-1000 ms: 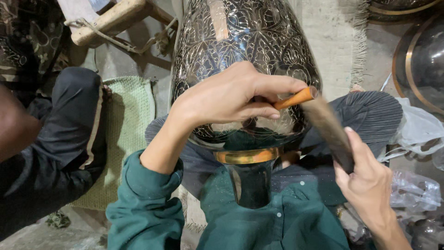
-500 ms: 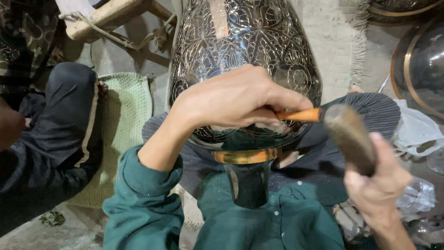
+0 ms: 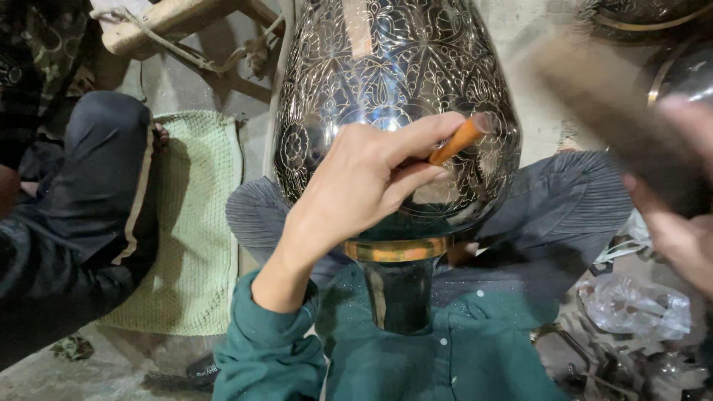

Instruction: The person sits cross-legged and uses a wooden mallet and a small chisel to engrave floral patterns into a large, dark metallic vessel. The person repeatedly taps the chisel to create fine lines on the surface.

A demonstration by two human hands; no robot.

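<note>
A large dark metal vase [image 3: 386,82] with fine engraved floral patterns and a brass band [image 3: 397,249] near its neck rests between my knees. My left hand [image 3: 356,186] is pressed against its belly, pinching an orange-handled chisel [image 3: 460,139] whose tip touches the metal. My right hand [image 3: 679,215], blurred at the right edge, grips a dark wooden mallet [image 3: 616,126] that is raised up and away from the chisel.
A pale green woven mat [image 3: 197,223] lies on the floor at left. Another person's dark-trousered leg [image 3: 96,200] sits beside it. A wooden piece with rope [image 3: 167,22] is top left. Metal dishes [image 3: 668,30] and a crumpled plastic bag [image 3: 639,308] lie at right.
The mallet in my right hand has swung up and to the right, away from the chisel head. My left hand and chisel stay on the vase, and the view has drawn closer.
</note>
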